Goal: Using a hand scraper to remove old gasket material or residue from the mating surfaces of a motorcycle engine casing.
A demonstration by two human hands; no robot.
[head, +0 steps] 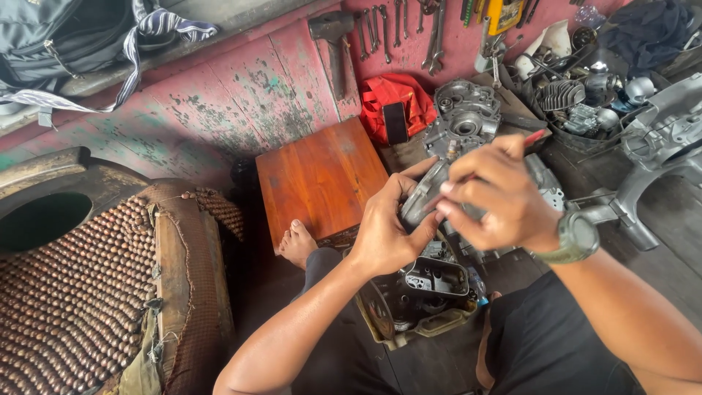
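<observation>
The left hand [384, 234] has its grip closed around a grey metal cover [424, 197], held up in front of the chest. The right hand [493, 197] pinches a thin red-handled tool [530, 139] against the cover's edge. Below sits an oily tray [439, 325] of parts; a wooden box [322, 179] stands just left, under a bare foot [298, 245].
</observation>
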